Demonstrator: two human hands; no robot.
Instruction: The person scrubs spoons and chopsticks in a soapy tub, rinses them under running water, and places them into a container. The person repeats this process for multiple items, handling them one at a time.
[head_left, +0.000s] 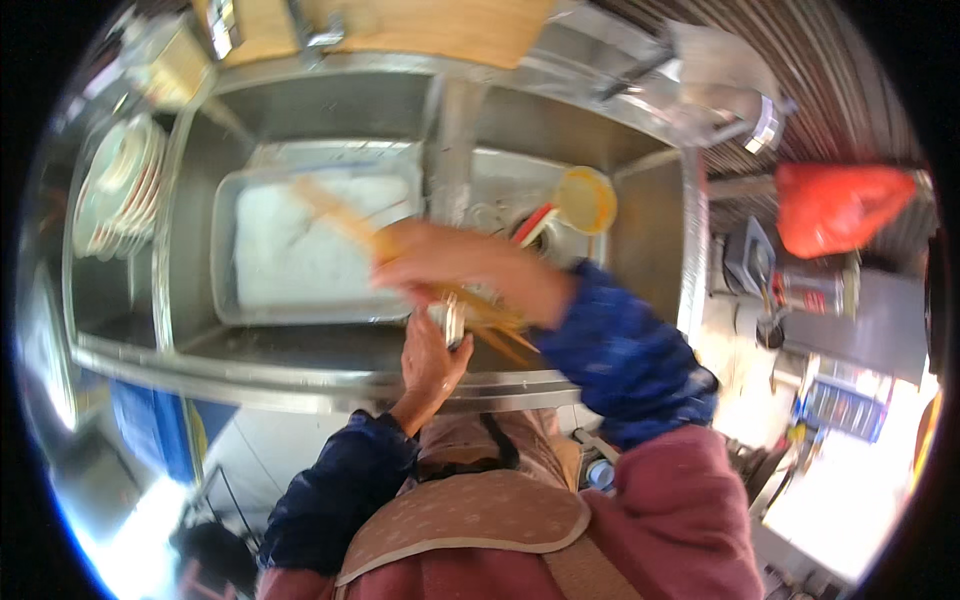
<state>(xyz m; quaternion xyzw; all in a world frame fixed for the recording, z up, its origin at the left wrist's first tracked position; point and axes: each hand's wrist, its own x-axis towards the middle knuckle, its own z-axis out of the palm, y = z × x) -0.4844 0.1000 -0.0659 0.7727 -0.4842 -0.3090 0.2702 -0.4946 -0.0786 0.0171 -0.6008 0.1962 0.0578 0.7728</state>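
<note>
My right hand (420, 255) is blurred and closed round a bundle of yellowish chopsticks (341, 214), whose one end points over a plastic tub (225, 247) of whitish water in the left basin. More yellowish sticks (502, 345) stick out below my right wrist. My left hand (433, 356) is just below, near the sink's front rim, with its fingers against a small shiny metal thing (454, 319), perhaps a cup; part of it is hidden. In the right basin, a yellow bowl (586, 201) lies beside a red and white handle (536, 225).
Stacked plates (124, 187) stand in the far left compartment. A faucet (324, 36) and a wooden board (450, 30) are behind the steel sink (262, 382). A red plastic bag (840, 206) hangs at the right. A blue bin (154, 427) is below the sink's front left.
</note>
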